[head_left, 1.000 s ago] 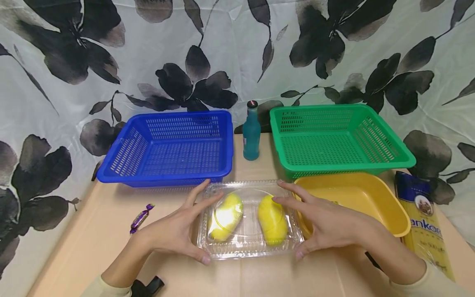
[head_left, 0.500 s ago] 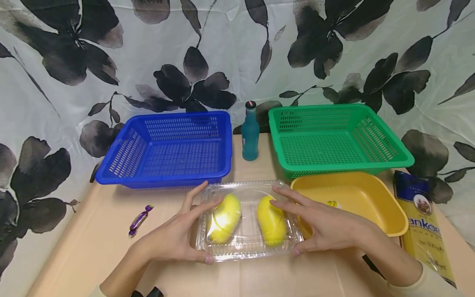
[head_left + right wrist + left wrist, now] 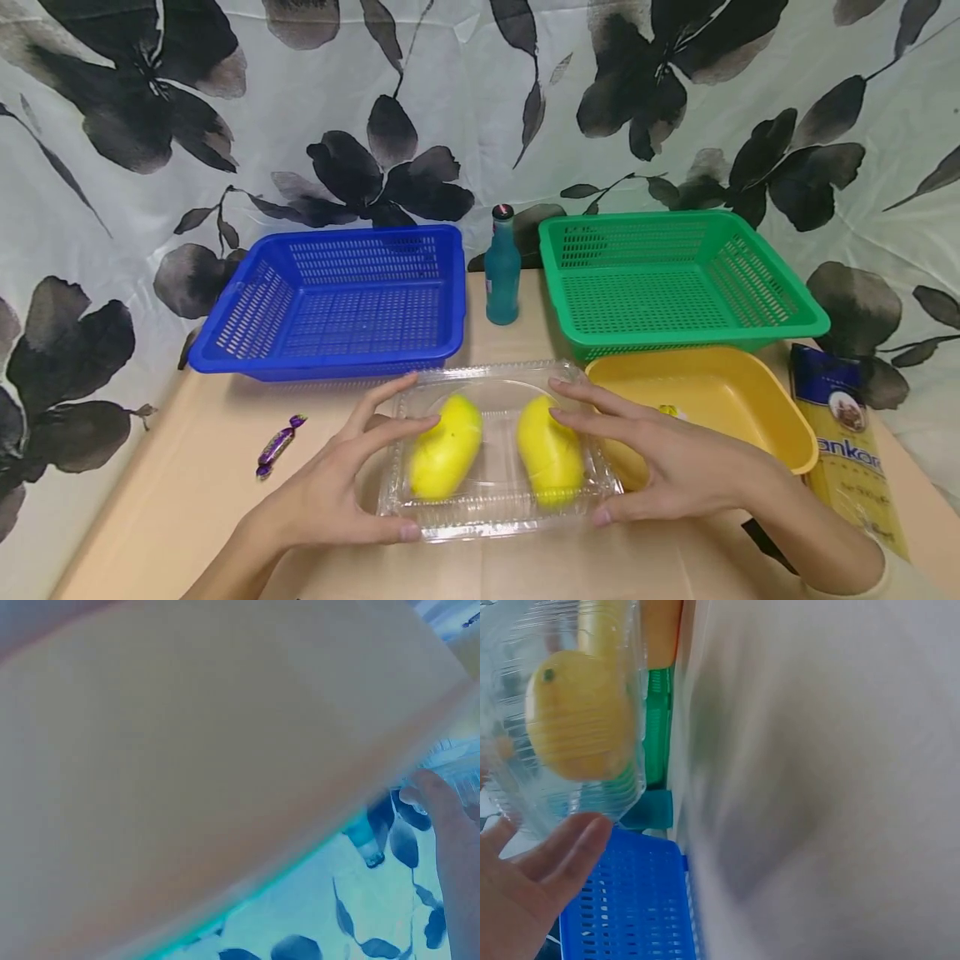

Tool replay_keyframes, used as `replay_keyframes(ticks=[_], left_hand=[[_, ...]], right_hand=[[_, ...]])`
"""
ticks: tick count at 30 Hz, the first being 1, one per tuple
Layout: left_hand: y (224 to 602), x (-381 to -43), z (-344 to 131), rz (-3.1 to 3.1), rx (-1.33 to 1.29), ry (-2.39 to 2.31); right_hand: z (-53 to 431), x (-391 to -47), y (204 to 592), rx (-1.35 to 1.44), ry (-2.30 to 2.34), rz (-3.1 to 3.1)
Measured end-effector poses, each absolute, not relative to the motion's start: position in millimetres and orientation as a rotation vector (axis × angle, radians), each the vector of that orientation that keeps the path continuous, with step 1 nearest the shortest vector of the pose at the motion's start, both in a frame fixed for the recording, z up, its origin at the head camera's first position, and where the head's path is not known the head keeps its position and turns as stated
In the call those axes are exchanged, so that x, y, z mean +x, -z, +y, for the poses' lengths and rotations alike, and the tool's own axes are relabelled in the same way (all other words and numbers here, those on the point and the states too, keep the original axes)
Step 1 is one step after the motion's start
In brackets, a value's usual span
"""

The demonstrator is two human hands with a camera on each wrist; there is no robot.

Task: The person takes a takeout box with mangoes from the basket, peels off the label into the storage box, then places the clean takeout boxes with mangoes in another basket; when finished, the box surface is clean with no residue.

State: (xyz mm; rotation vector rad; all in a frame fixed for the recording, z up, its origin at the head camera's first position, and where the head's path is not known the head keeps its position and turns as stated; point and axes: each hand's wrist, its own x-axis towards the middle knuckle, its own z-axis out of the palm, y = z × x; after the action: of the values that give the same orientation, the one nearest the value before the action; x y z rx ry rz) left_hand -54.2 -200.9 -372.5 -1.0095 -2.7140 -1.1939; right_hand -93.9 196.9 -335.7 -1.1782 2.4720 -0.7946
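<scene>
A clear plastic clamshell container [image 3: 498, 454] with a shut lid is held between both hands at the front middle. Inside lie two yellow mangoes, one on the left [image 3: 447, 450] and one on the right [image 3: 551, 454]. My left hand [image 3: 322, 492] grips the left side, fingers over the lid and thumb at the front corner. The right hand [image 3: 667, 462] holds the opposite side likewise. In the left wrist view the container [image 3: 626, 799] appears raised off the tabletop. Only a corner of it shows in the right wrist view, beside the right hand [image 3: 454, 847].
Behind stand a blue basket [image 3: 330, 367], a blue bottle [image 3: 502, 279] and a green basket [image 3: 697, 337]. A yellow tub [image 3: 795, 417] with a small yellow-green thing [image 3: 671, 411] sits right, near a pasta pack [image 3: 851, 467]. A purple-wrapped candy [image 3: 279, 448] lies left.
The container has shifted slightly toward me and left, its left side coming nearer. Both hands have moved with it, keeping hold. The baskets, bottle and candy stay in place.
</scene>
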Motion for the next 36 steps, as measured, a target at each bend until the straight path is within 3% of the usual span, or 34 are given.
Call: replay_keyframes(ticks=[11, 17, 24, 36], left_hand=[[362, -70, -186, -2.358, -1.122, 1.156], [346, -90, -174, -2.295, -1.143, 1.191], [329, -116, -160, -2.299, -1.144, 1.204], [317, -162, -121, -2.282, -1.222, 1.159]], right_hand=[[210, -98, 304, -1.273, 0.927, 2.615], [216, -114, 286, -1.455, 1.070, 2.676], [228, -123, 274, -1.210, 1.064, 2.765], [262, -144, 265, -1.141, 1.073, 2.838]])
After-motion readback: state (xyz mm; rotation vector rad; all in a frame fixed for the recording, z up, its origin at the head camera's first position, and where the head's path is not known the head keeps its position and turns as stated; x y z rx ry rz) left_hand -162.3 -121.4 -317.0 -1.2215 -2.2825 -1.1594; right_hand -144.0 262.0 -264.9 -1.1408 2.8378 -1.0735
